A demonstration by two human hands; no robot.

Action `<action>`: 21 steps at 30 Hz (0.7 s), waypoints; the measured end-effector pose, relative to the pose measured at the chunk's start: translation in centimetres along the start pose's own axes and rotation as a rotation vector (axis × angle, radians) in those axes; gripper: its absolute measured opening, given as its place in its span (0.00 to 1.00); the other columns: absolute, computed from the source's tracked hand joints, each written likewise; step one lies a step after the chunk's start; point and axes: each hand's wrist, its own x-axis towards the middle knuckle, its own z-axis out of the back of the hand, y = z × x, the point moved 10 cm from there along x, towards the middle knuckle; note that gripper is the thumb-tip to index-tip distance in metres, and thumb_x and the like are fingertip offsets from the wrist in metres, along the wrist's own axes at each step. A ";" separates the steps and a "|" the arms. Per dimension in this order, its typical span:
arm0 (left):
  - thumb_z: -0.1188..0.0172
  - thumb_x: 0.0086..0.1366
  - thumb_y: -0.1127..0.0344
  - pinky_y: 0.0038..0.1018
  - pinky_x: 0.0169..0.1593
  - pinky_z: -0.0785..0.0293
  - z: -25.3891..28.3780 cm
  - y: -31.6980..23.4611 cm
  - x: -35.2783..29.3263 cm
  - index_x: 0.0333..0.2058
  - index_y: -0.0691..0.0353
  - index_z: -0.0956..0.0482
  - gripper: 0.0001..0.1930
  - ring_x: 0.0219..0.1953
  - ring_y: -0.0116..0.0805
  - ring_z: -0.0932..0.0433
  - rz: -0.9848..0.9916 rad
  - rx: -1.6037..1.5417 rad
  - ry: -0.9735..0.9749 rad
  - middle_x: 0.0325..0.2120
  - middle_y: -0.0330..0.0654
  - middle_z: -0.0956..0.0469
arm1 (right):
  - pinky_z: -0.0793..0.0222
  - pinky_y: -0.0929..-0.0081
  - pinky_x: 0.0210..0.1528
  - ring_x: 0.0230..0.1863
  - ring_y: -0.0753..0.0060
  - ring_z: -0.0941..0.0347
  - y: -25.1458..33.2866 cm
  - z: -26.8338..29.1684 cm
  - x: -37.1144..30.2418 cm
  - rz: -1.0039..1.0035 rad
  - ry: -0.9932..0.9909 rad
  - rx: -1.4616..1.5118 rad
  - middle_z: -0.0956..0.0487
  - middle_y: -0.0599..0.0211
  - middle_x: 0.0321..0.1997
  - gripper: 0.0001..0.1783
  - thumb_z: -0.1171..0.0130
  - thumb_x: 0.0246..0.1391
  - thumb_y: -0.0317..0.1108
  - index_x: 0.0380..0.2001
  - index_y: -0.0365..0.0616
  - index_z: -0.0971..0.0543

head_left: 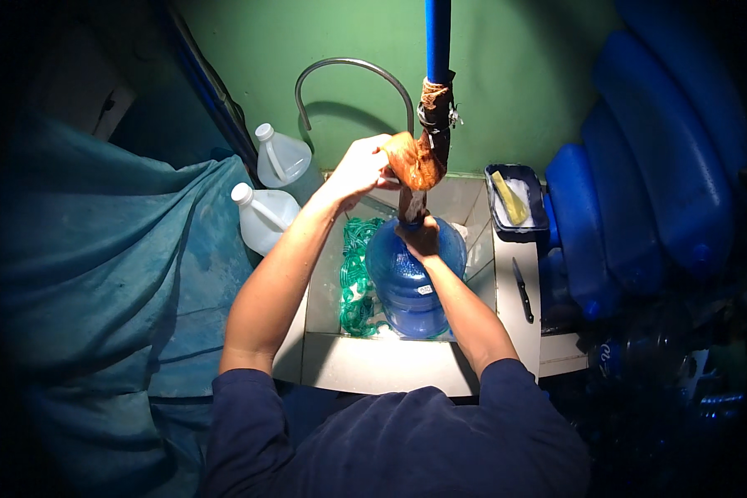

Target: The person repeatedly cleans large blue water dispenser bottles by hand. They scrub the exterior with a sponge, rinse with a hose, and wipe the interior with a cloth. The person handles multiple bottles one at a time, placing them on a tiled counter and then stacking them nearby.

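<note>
A large translucent blue water jug (407,274) stands upright in a tiled basin. My right hand (422,237) is closed around its neck. Directly above the mouth hangs a pipe fitting wrapped in wet-looking orange-brown material (417,163), with a dark spout (412,204) reaching down to the jug. My left hand (363,173) is raised, its fingers curled on the left end of the wrapped fitting; some fingertips are hidden. Green netting or hose (358,278) lies bunched in the basin left of the jug.
Two white plastic jugs (266,217) stand left of the basin. Behind rises a curved metal pipe (353,62). On the right ledge are a dark tub (519,203) with a yellow item and a black-handled knife (523,290). Blue containers (639,166) stack farther right; teal sheeting (133,274) drapes left.
</note>
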 end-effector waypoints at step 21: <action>0.45 0.59 0.37 0.43 0.48 0.25 -5.8 2.7 1.6 0.39 0.59 0.18 0.28 0.44 0.55 0.19 -0.007 0.942 -0.003 0.37 0.56 0.18 | 0.24 0.65 0.52 0.47 0.64 0.19 11.0 4.5 3.2 0.084 0.131 0.742 0.17 0.61 0.44 0.17 0.33 0.49 0.31 0.44 0.40 0.20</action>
